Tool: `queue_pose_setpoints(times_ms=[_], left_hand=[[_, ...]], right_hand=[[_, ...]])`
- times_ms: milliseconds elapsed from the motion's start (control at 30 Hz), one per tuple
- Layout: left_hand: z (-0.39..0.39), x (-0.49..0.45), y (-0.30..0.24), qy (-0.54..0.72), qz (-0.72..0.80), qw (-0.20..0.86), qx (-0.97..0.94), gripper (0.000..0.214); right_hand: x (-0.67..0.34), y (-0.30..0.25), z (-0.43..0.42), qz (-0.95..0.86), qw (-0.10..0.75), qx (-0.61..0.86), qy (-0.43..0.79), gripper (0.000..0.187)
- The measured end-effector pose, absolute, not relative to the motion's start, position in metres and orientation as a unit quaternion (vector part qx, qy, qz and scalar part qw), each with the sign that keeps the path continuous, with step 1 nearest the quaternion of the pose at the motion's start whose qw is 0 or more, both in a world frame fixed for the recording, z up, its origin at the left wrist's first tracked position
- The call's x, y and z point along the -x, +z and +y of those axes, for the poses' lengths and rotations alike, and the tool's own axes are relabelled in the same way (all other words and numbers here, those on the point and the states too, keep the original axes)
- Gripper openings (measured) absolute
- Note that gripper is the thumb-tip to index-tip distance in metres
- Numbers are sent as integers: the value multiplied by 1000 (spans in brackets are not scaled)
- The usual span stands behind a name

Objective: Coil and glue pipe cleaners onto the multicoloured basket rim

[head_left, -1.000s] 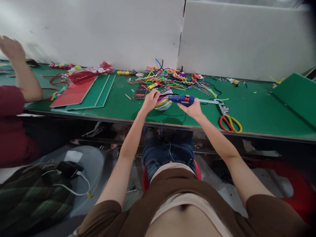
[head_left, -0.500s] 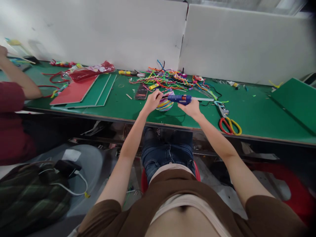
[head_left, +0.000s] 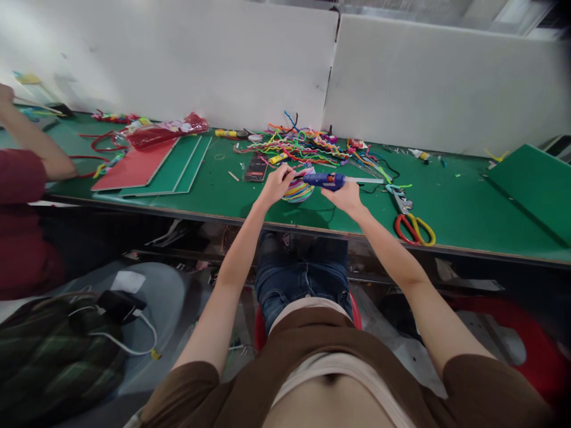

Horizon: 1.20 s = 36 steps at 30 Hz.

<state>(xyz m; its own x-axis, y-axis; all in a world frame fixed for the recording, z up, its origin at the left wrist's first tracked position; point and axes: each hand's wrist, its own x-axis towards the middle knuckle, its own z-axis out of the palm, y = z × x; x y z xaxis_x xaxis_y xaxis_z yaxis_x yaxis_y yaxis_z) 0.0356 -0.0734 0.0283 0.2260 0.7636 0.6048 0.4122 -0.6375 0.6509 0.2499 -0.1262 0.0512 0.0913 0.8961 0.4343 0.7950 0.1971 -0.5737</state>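
My right hand [head_left: 347,195] is wrapped round a blue hot glue gun [head_left: 322,181], whose nozzle points left. A clear glue stick [head_left: 363,180] sticks out of its back end. Under the nozzle sits a round striped multicoloured piece [head_left: 298,192], partly hidden by the gun and my fingers. My left hand [head_left: 278,184] is closed at the left upper edge of that piece, fingers pinched close to the nozzle tip. Whether it grips the striped piece itself or a small dark strip there, I cannot make out.
Behind my hands lies a tangled heap of coloured pipe cleaners [head_left: 307,142]. Scissors [head_left: 413,226] with red and yellow handles rest to the right, near the table edge. Red and green boards [head_left: 138,169] lie left, beside a co-worker's arm [head_left: 35,142]. A green board [head_left: 535,184] leans at far right.
The camera view has shifted very slightly. Both hands, the glue gun and the striped piece keep nearly the same places.
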Motion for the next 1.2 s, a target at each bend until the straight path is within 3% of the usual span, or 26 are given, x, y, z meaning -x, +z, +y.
queue_pose_setpoints(times_ms=[400,567,767,1000,1133,1200], left_hand=[[-74,-38,30,487,390,178,-761,24],[-72,-38,31,485,398,181,-758,24],[-70,-39,32,485,394,179,-760,22],[-70,-40,33,476,396,184,-763,20],[-72,-39,33,475,392,187,-765,20],[-72,-39,33,475,390,188,-766,19]], right_hand=[[-259,59,-128,-699,353,620,-38,29],[-292,43,-128,-647,369,667,21,37],[-359,13,-119,-591,296,746,82,47],[-388,9,-111,-615,254,736,129,44],[-401,23,-125,-634,228,724,151,58],[-404,34,-140,-617,216,750,103,71]])
